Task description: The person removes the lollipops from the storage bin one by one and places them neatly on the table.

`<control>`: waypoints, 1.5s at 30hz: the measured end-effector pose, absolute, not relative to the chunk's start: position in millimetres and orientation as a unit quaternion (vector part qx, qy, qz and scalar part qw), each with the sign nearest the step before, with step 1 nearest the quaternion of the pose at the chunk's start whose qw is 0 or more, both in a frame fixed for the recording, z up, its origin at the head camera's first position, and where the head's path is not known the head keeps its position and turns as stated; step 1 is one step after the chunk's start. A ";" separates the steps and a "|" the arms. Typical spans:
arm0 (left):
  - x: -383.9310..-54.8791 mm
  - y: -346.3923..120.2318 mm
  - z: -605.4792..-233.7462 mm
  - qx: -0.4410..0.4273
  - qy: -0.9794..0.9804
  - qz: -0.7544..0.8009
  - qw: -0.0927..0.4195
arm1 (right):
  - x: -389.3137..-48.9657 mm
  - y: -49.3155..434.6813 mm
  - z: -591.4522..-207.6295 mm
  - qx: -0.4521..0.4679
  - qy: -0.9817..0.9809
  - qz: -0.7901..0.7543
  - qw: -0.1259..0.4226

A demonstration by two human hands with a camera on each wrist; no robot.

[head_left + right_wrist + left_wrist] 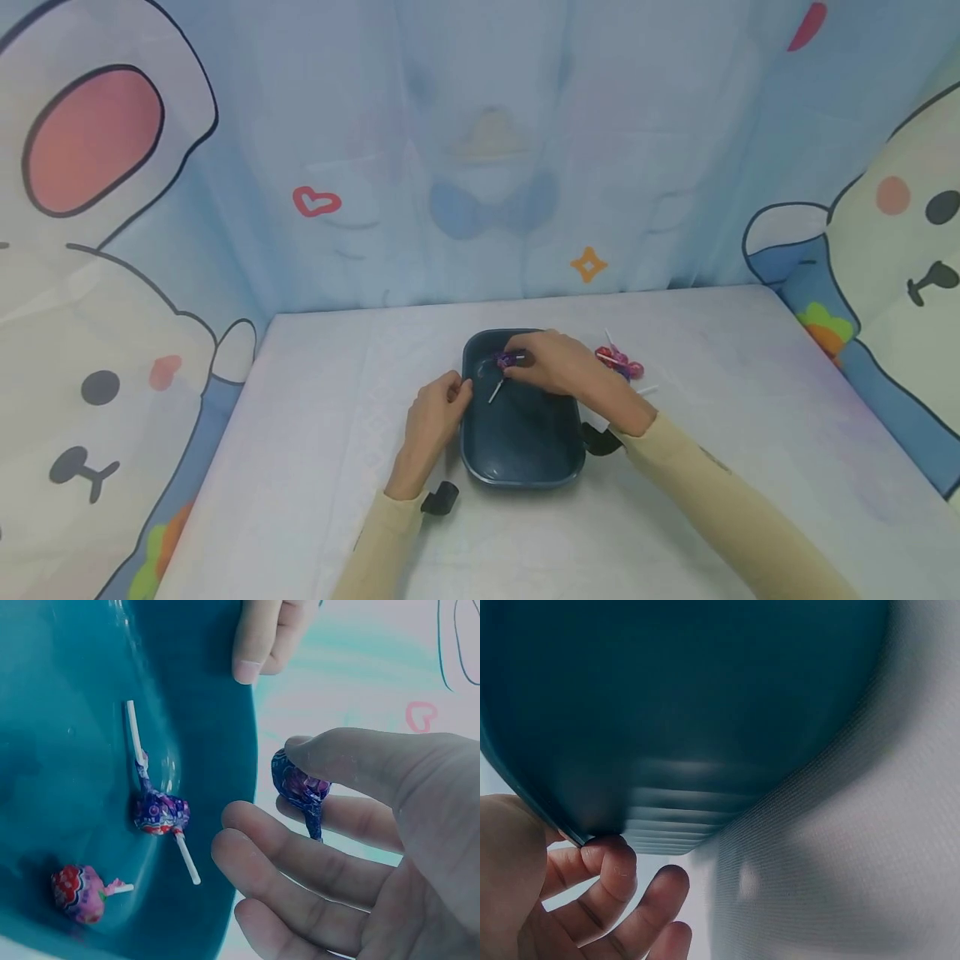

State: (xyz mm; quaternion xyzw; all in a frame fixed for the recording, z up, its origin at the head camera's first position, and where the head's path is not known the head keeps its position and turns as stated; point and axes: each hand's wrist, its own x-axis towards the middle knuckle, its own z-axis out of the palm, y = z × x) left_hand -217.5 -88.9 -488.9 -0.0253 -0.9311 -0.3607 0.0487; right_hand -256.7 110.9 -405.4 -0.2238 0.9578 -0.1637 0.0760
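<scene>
A dark blue-green plastic tub [525,446] sits on the white table. My left hand [433,421] pinches its left rim between thumb and index finger; the left wrist view shows the tub's ribbed outer wall [682,802] beside the fingers. Over the tub's far part is my right hand [558,364], pinching a purple-wrapped lollipop [300,780] by its head between thumb and finger. Inside the tub, purple-wrapped candy [161,814] with two white sticks lies near a pink-and-red lollipop [79,892]. Whether the purple candy is one lollipop or two, I cannot tell.
Several wrapped lollipops [618,362] lie in a pile on the table, right of the tub and beyond my right forearm. A light blue cartoon curtain [360,258] hangs behind the table's far edge. Black camera mounts [441,498] stick out from both wrists.
</scene>
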 end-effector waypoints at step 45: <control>-214.9 -88.0 -486.5 -0.031 -0.931 -0.360 0.059 | -220.3 210.9 -437.6 -0.139 0.959 -0.237 0.075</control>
